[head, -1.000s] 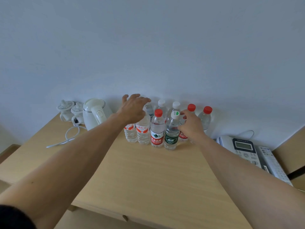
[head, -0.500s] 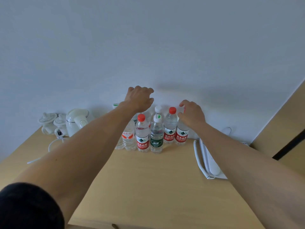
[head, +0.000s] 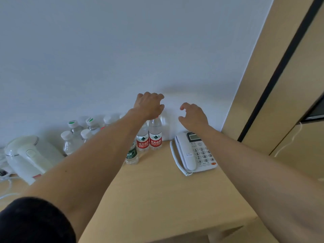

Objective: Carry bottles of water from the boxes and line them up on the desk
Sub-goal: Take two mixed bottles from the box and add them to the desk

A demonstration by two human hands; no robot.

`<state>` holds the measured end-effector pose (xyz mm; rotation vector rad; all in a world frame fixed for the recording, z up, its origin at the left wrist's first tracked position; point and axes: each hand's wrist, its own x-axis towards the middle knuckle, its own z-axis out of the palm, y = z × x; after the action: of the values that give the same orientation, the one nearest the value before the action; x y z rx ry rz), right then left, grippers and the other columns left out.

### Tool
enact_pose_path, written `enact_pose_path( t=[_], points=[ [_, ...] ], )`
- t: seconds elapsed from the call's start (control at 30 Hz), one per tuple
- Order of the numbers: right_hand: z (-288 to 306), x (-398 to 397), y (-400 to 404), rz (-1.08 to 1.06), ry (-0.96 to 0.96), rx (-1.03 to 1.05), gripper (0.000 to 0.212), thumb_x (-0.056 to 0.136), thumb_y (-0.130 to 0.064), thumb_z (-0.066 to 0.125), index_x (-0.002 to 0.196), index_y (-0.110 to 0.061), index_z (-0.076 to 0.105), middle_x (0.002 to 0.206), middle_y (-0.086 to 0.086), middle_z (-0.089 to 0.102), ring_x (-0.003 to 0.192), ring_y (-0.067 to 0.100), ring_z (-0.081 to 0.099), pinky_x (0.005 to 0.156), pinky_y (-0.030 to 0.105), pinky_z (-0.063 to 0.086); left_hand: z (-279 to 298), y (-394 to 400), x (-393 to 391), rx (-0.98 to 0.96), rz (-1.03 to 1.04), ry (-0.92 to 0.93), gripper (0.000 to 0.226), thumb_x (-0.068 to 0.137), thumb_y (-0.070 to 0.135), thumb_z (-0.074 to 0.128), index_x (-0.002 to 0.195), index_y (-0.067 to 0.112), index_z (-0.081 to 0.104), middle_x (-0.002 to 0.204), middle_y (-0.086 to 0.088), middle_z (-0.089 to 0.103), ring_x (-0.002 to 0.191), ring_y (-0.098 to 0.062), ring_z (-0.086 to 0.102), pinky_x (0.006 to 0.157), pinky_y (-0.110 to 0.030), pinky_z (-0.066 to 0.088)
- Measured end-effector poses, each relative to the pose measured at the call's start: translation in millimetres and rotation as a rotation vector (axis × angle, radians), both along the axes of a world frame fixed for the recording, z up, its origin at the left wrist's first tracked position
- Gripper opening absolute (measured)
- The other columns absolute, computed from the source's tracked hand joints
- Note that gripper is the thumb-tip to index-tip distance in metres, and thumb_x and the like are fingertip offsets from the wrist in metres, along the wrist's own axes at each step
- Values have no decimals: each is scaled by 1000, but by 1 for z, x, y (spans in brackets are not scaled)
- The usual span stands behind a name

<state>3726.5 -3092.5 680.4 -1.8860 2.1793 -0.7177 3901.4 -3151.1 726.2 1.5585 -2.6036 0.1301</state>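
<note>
Several water bottles stand in a cluster at the back of the wooden desk (head: 157, 193), against the wall. Two red-labelled bottles (head: 155, 137) are at the right end, a green-labelled bottle (head: 131, 153) in front of them, and white-capped bottles (head: 70, 142) further left. My left hand (head: 149, 106) hovers with bent fingers over the tops of the red-labelled bottles and hides their caps; whether it touches them I cannot tell. My right hand (head: 192, 116) is in the air to the right of the bottles, above the telephone, fingers apart and holding nothing.
A white telephone (head: 194, 151) lies at the desk's back right. A white electric kettle (head: 26, 155) with a white cord (head: 7, 192) stands at the left. A tall wooden cabinet (head: 280, 85) borders the desk on the right.
My view has swung right and nearer. My right hand has come off the rightmost bottle and lifted to the right, and my left hand has shifted right over the red-labelled bottles.
</note>
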Motion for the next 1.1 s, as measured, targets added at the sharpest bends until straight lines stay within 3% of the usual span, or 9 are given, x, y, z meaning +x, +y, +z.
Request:
enact_pose_path(
  t=[0.27,0.43,0.6,0.73,0.83,1.1],
  points=[
    [-13,-55,79,-258,-7,70,38,92,-21,57,130,-20,52,123,8,52,106,26,54,72,31,39,-27,24,-72,55,-234,-13,48,105,35,40,150,21,43,148,-6,52,133,-32,49,108,-48,36],
    [-28,-73,155,-468,26,178,28,90,-17,56,118,-19,55,116,9,57,91,26,52,68,32,40,-51,71,-110,102,-426,-17,46,104,35,42,147,22,46,144,-6,56,129,-32,51,104,-47,37],
    [-53,-82,249,-650,59,341,44,92,-21,54,136,-24,51,129,9,56,117,31,55,84,35,50,-78,147,-153,182,-626,-55,39,102,34,42,137,21,54,132,-7,62,119,-31,54,98,-44,38],
    [-70,-88,333,-806,45,426,52,90,-17,54,141,-18,48,135,12,52,127,32,50,98,39,50,-95,218,-186,239,-819,-98,41,103,37,42,138,19,53,138,-9,58,125,-32,53,101,-45,40],
    [-75,-91,396,-927,29,443,53,89,-17,56,141,-23,48,134,11,52,128,33,49,98,42,48,-102,271,-209,258,-948,-143,47,103,42,43,146,22,47,148,-6,52,134,-30,48,108,-44,39],
    [-90,-108,555,-1167,-1,593,55,98,-46,49,149,-29,37,147,6,42,136,29,39,105,45,43,-116,399,-270,271,-1174,-237,54,101,48,43,152,27,40,157,-2,41,142,-28,41,113,-44,33]
  ],
)
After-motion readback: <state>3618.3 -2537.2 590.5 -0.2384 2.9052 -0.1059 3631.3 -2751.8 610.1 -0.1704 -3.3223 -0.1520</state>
